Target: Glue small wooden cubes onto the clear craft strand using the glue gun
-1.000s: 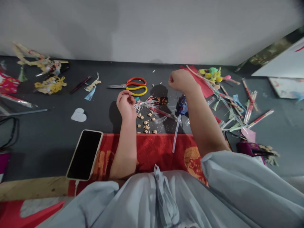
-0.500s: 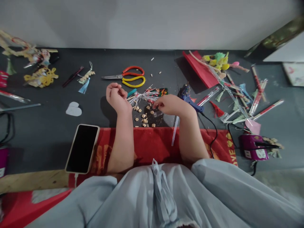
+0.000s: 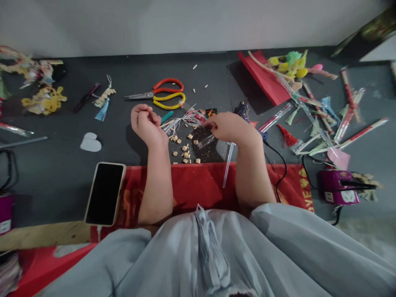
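Note:
My left hand (image 3: 147, 126) is raised over the dark table, palm up, with its fingers curled in. What lies inside them, if anything, is hidden. My right hand (image 3: 227, 128) reaches in from the right, wrist bent, thumb and fingertips pinched together beside a bundle of white strands (image 3: 181, 123). I cannot make out what is between those fingertips. Small pale wooden pieces (image 3: 185, 154) lie scattered between my hands. A clear plastic tube (image 3: 206, 141) is close to my right fingertips. Behind my right hand stands a blue glue gun (image 3: 243, 109), partly covered.
Scissors (image 3: 154, 94) with red and yellow handles lie beyond my left hand. A phone (image 3: 105, 194) rests at the left on a red cloth (image 3: 201, 181). On the right are a red packet (image 3: 267, 78), a red tassel (image 3: 286, 136) and a purple box (image 3: 337, 187).
The whole view has shifted slightly, and the table items sit a little differently in frame. My right fingertips are now nearer the white strands; my left hand stays curled.

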The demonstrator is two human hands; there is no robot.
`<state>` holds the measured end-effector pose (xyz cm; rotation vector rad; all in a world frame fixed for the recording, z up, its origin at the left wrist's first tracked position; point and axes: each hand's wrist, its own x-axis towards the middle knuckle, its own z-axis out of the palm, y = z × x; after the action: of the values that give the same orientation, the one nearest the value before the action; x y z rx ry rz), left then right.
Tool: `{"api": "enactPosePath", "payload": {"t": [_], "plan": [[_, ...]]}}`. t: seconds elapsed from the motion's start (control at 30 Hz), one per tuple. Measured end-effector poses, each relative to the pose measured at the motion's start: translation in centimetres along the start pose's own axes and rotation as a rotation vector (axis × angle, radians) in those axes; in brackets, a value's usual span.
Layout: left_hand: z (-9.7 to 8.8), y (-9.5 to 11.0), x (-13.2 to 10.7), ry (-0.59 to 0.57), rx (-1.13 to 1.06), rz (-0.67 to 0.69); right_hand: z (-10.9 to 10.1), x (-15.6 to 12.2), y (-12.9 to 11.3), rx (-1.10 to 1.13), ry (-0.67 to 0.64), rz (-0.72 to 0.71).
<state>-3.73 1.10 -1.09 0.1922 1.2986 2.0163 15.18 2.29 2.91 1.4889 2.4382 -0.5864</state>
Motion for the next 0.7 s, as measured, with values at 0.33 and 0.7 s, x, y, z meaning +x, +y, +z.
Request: {"api": "enactPosePath", "payload": {"t": [0.33,0.7], "plan": [[-0.3,-0.7,0.4,-0.074,-0.011,0.023,-0.1,0.0,0.1,0.067,0.069,-0.056],[-0.1,-0.4,0.0,-0.082,0.029,-0.010,0.5,0.7,-1.3,0.070,0.025,-0.119]]}}
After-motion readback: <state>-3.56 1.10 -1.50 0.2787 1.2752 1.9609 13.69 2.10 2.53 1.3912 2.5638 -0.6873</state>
